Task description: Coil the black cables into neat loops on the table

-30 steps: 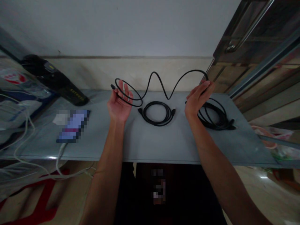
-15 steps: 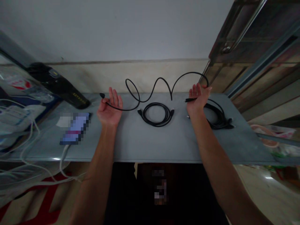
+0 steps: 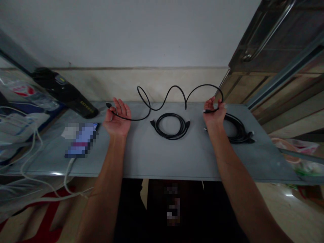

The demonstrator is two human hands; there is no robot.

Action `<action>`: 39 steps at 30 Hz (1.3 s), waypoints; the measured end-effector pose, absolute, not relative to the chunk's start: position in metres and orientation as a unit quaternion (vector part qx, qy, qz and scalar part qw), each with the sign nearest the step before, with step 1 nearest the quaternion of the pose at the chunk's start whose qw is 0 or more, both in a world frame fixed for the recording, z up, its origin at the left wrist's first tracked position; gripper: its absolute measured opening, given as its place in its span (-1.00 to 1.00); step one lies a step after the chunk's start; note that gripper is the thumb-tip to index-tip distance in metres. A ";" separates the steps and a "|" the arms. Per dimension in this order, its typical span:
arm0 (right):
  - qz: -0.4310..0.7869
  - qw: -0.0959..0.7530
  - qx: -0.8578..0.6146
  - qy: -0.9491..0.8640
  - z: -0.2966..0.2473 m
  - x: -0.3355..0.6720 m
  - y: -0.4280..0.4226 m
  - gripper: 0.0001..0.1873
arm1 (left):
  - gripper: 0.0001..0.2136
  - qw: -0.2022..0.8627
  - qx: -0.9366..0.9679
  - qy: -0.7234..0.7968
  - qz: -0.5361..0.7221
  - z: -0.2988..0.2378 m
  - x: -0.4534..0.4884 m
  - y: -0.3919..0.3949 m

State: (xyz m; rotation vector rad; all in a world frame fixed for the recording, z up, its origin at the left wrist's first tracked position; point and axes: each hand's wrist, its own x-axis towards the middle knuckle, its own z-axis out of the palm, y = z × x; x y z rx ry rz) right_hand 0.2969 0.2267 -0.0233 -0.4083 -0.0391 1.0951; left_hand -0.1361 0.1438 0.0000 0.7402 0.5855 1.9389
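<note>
A black cable [image 3: 175, 86] with a plug at each end stretches in loose waves between my hands, above the back of the grey table. My left hand [image 3: 117, 120], palm up, pinches it close to one plug [image 3: 108, 105], the other fingers loosely extended. Near the opposite end, the cable is held by my right hand [image 3: 214, 116], its plug [image 3: 208, 111] lying across the fingers. Between my hands a coiled black cable [image 3: 172, 137] rests on the table, both connectors showing. Partly behind my right wrist lies a thicker bundle of black cable [image 3: 239, 130].
At the left are a phone [image 3: 83, 140] with blurred screen, a black cylindrical device [image 3: 68, 94], a plastic bottle [image 3: 32, 94] and white cords [image 3: 37, 135]. A wall [image 3: 152, 40] rises behind the table [image 3: 169, 162]. A door handle [image 3: 270, 32] is at the upper right.
My right hand's fingers have curled and shifted on the cable end, turning its plug slightly. My left hand keeps its pinch. The view has shifted a little.
</note>
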 end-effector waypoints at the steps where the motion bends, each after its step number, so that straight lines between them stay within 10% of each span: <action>1: 0.523 0.831 -0.190 -0.013 -0.020 0.294 0.225 -0.55 | -0.82 0.476 0.301 0.249 0.788 0.001 -0.134 0.144; 11: 0.558 0.737 -0.258 -0.279 -0.008 0.235 0.198 -0.65 | -0.53 0.649 0.281 0.284 0.647 0.010 -0.108 0.150; 22: 0.243 0.474 -0.256 -0.807 -0.011 0.174 0.150 -0.63 | -0.60 0.693 0.199 0.274 0.636 0.022 -0.088 0.146; 39: 0.118 0.376 -0.269 -0.879 -0.017 0.159 0.134 -0.79 | -0.66 0.693 0.290 0.265 0.604 0.033 -0.068 0.131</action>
